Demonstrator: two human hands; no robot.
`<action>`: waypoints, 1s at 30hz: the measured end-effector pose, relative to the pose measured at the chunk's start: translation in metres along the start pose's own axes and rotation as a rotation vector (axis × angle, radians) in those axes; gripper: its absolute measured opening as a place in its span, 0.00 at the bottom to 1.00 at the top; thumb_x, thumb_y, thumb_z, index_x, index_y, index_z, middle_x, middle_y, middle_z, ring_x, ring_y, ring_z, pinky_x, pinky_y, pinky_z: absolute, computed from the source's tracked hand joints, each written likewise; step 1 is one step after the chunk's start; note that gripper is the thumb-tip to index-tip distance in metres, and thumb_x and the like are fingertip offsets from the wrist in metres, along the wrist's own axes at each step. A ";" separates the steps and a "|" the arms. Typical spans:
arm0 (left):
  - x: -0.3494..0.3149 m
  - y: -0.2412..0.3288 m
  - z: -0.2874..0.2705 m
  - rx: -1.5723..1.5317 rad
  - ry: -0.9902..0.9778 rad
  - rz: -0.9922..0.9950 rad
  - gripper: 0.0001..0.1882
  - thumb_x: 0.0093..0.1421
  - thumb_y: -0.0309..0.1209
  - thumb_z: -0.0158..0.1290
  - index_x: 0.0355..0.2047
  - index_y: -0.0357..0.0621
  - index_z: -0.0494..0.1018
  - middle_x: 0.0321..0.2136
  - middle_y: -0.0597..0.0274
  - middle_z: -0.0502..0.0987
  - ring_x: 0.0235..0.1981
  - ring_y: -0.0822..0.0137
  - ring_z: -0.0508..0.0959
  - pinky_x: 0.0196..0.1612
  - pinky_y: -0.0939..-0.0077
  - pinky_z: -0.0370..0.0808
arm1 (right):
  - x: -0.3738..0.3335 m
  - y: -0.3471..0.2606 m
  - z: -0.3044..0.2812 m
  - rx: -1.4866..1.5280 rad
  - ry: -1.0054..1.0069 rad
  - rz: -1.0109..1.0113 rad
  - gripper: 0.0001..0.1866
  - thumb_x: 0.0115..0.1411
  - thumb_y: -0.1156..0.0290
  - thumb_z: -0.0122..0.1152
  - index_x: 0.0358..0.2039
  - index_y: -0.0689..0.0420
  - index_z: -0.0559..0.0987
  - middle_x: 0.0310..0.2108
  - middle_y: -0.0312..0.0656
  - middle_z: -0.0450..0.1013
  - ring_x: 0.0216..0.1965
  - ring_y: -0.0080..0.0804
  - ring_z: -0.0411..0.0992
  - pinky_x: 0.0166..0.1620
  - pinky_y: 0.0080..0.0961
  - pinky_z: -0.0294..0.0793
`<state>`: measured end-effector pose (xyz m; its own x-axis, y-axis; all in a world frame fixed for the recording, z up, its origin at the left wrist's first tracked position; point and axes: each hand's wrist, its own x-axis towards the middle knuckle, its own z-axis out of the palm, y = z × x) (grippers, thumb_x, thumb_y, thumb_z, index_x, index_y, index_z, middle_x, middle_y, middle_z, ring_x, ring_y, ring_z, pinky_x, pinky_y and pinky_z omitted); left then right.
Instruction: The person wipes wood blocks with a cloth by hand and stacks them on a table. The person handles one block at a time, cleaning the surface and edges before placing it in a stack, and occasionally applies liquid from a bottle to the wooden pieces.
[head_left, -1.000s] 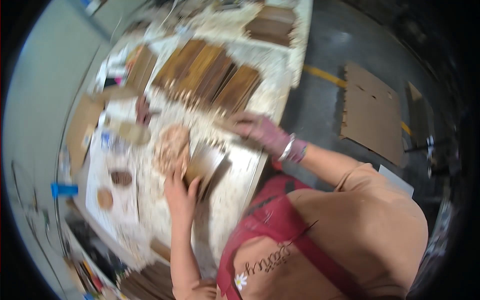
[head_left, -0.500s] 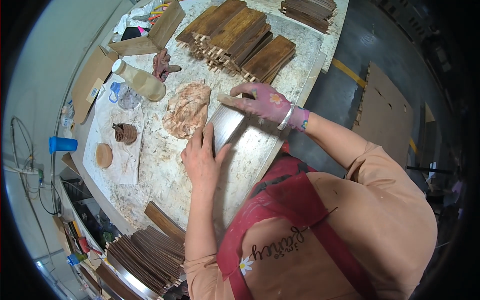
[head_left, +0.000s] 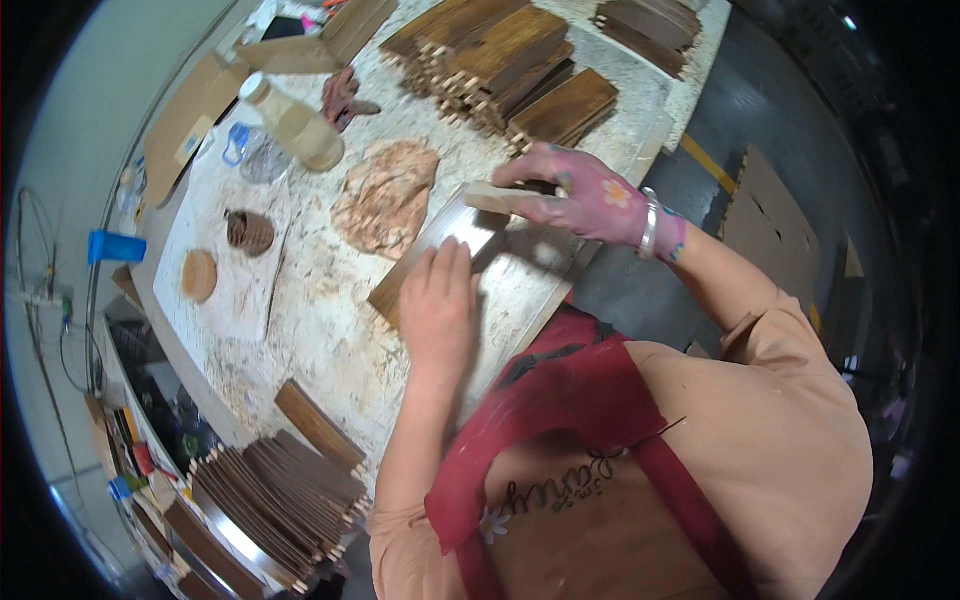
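A brown wooden board point(head_left: 404, 279) lies slantwise on the worktable in front of me, its upper face shiny with glare. My left hand point(head_left: 440, 305), bare, rests on its near part with the fingers together over the top and the thumb by the near edge. At the far end, my right hand point(head_left: 590, 203) wears a pink flowered glove with a pale band at the wrist. It grips a pale beige block-like pad point(head_left: 488, 197), which sits at the board's end. A crumpled stained cloth point(head_left: 385, 198) lies just beyond the board.
Stacked pegged boards point(head_left: 510, 45) stand at the back; more boards point(head_left: 270, 510) are lined up at lower left. A bottle point(head_left: 300, 125), a brown ridged container point(head_left: 249, 233) and a round tan piece point(head_left: 199, 276) sit left. A stained glove point(head_left: 346, 98) lies behind the cloth.
My left hand has shifted right along the board, and the board's lower-left end now shows. My right hand with the pad has moved slightly right. The whole view has shifted a little.
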<state>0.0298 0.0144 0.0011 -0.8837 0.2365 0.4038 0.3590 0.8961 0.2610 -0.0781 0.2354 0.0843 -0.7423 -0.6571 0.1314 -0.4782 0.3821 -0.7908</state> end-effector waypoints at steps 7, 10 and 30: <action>-0.010 -0.001 0.014 0.062 0.071 -0.004 0.20 0.52 0.23 0.49 0.47 0.43 0.77 0.45 0.54 0.77 0.49 0.51 0.74 0.54 0.57 0.70 | 0.101 -0.031 0.097 -0.196 -0.433 -0.257 0.19 0.61 0.53 0.57 0.46 0.52 0.78 0.40 0.47 0.76 0.42 0.50 0.75 0.46 0.40 0.74; -0.014 0.003 0.015 0.070 0.032 -0.070 0.20 0.52 0.23 0.50 0.47 0.43 0.77 0.46 0.55 0.77 0.51 0.52 0.74 0.56 0.57 0.69 | 0.114 -0.046 0.103 -0.302 -0.574 -0.230 0.19 0.60 0.53 0.58 0.44 0.52 0.80 0.40 0.47 0.77 0.41 0.49 0.76 0.46 0.39 0.74; -0.019 0.019 0.034 -0.212 0.194 -0.357 0.17 0.61 0.31 0.50 0.49 0.40 0.73 0.50 0.49 0.73 0.52 0.47 0.72 0.55 0.57 0.69 | 0.101 -0.055 0.082 -0.518 -0.712 -0.813 0.21 0.54 0.64 0.59 0.50 0.46 0.77 0.41 0.43 0.70 0.41 0.44 0.73 0.43 0.39 0.73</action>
<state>0.0429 0.0394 -0.0309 -0.8980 -0.1656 0.4076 0.1138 0.8075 0.5787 -0.0888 0.0945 0.0920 0.2130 -0.9770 -0.0084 -0.9405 -0.2026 -0.2729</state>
